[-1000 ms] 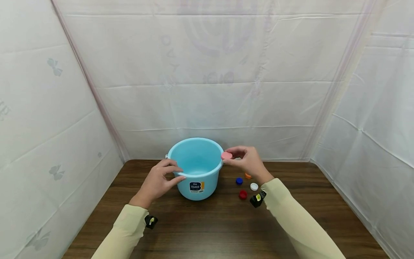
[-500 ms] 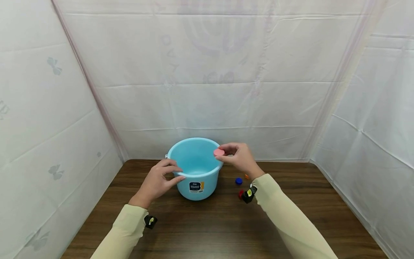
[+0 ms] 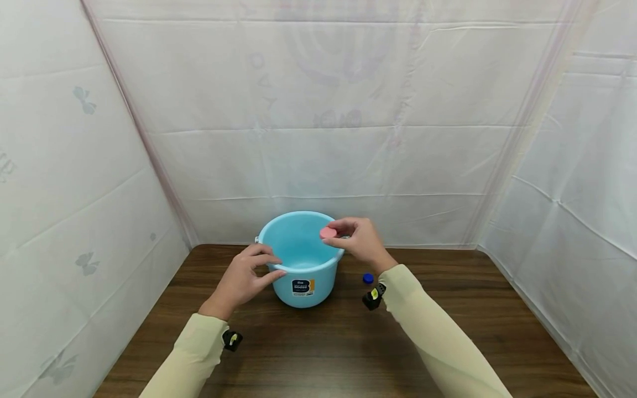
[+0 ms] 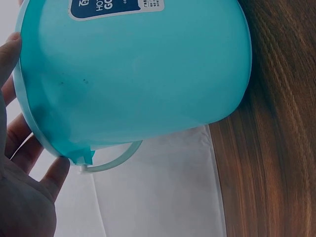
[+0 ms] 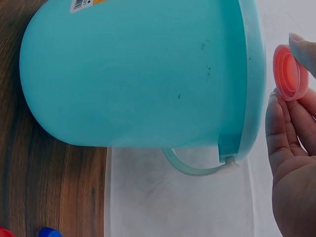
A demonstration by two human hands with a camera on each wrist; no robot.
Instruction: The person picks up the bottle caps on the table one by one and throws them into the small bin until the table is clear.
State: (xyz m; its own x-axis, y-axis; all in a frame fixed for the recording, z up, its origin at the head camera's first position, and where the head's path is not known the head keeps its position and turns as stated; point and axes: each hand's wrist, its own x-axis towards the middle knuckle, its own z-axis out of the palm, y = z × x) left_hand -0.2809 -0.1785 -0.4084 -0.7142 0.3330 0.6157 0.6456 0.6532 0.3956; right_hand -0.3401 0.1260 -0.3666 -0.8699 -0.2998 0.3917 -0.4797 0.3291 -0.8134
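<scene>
A light blue bucket [image 3: 301, 287] stands upright on the table, its label facing me and its pale handle [image 4: 116, 160] hanging behind in the left wrist view. My left hand [image 3: 244, 276] holds the near-left rim, thumb outside and fingers over the edge. Between thumb and fingers of my right hand [image 3: 360, 240] is a pink bottle cap [image 3: 328, 232], pinched by its edge above the right side of the opening. In the right wrist view the cap's hollow, ridged side [image 5: 289, 73] faces the camera, apart from the rim. The bucket's floor is partly hidden by its wall.
A blue bottle cap [image 3: 368, 278] lies on the brown wooden table [image 3: 308, 354] right of the bucket. A red cap [image 5: 6, 232] shows at the corner of the right wrist view; my right arm hides it in the head view. White sheets [image 3: 318, 166] enclose the back and sides.
My right hand has moved left with the pink cap, from beside the right rim to over the opening. Its arm now covers the red, white and orange caps. My left hand stays at the rim.
</scene>
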